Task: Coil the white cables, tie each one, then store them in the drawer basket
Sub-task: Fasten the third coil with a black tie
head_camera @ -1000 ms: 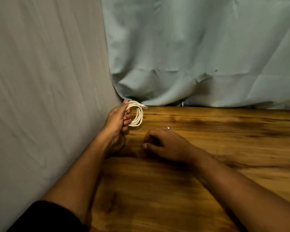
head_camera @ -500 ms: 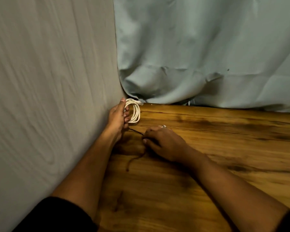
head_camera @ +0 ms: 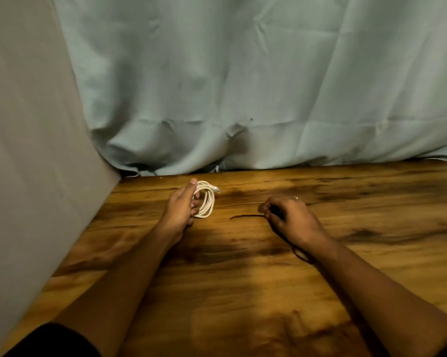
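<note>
Far left on the table (head_camera: 243, 279), the left hand (head_camera: 182, 207) grips the coiled white cable (head_camera: 206, 202); the right hand (head_camera: 289, 217) pinches, seemingly, a dark tie (head_camera: 245, 216). Tying is in hand: loop it round the coil.

A wooden table (head_camera: 243, 292) with dark streaked grain is shown. A thin dark cord (head_camera: 245, 216) is laid across its surface and is pinched by the right hand (head_camera: 292, 220). Its far edge is met by pale blue cloth (head_camera: 243, 99).
</note>
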The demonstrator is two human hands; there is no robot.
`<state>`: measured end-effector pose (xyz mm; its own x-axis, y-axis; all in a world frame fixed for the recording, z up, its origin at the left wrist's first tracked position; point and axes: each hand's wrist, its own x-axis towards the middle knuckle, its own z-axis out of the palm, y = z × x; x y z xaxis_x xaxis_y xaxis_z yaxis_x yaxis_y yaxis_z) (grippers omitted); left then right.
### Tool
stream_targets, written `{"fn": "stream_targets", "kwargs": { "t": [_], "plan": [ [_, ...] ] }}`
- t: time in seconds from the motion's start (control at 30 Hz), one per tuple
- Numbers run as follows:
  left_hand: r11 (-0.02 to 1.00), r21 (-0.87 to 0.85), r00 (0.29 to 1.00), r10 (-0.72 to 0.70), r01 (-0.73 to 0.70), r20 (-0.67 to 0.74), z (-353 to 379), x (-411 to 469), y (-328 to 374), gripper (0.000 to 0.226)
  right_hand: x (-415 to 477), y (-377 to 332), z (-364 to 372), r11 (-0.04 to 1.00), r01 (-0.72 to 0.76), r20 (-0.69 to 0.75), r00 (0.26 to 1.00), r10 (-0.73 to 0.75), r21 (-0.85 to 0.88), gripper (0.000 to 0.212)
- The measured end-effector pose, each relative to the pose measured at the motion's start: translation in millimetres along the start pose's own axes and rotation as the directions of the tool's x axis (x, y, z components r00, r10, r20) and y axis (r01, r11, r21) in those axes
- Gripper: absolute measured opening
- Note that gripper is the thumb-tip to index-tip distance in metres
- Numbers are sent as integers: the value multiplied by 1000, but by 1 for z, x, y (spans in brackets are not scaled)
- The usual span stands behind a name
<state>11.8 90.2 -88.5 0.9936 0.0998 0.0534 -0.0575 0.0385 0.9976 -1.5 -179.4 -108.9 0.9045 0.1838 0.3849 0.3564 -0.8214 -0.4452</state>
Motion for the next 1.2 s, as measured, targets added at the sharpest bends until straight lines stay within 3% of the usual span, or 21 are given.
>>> {"fn": "stream_targets", "kwargs": {
  "t": [0.13,0.27,0.43,0.67,0.87,0.97,1.07,1.2],
  "plan": [
    [1000,-16,998,-2,3,60,66,8,-3,41,-9,31,-15,994,-105,-79,991,105,0,19],
    [997,-72,998,26,-22,50,112,20,-7,39,-9,45,-21,977,-156,-202,962,184,146,13],
    [994,-56,995,93,-92,30,131,34,-18,40,-6,48,-25,887,-259,-125,937,327,381,20],
    [975,-48,975,215,-217,-47,132,45,-32,42,-6,26,-30,668,-409,66,877,476,621,4],
    [977,-27,975,211,-214,-67,142,32,-31,43,-10,3,-18,475,-371,105,862,496,798,12],
    [975,-6,975,222,-222,-22,148,26,-34,51,-11,-8,-13,319,-284,106,872,478,904,13],
    [977,-6,977,211,-211,-15,150,24,-36,42,-13,-14,-12,212,-207,80,869,488,955,17],
    [982,-70,983,174,-177,-50,151,22,-34,25,-15,-15,-14,155,-158,62,867,494,975,21]
  ]
}}
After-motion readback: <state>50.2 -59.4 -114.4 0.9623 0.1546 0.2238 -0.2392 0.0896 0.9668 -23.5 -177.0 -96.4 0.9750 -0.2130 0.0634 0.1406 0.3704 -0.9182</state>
